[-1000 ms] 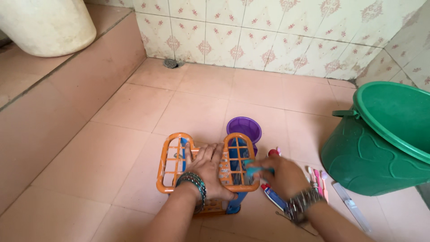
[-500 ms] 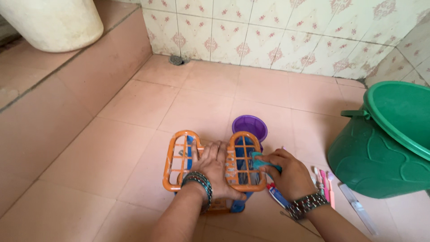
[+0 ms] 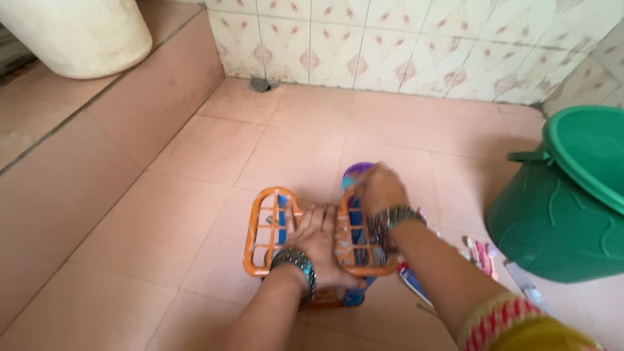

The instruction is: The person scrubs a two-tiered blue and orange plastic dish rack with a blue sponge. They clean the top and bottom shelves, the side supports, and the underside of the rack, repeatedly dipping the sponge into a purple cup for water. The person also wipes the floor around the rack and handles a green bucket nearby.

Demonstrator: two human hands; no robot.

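Looking down from head height through 1 camera only — tilting forward and steeply downward over a pink tiled floor. Facing a patterned tiled wall running along the top edge. Sitting close to both forearms, entering from the bottom edge, with the left hand and right hand near the frame's centre on an orange rack. Cutting off a green bucket at the right edge — no 2nd view sharing any part.
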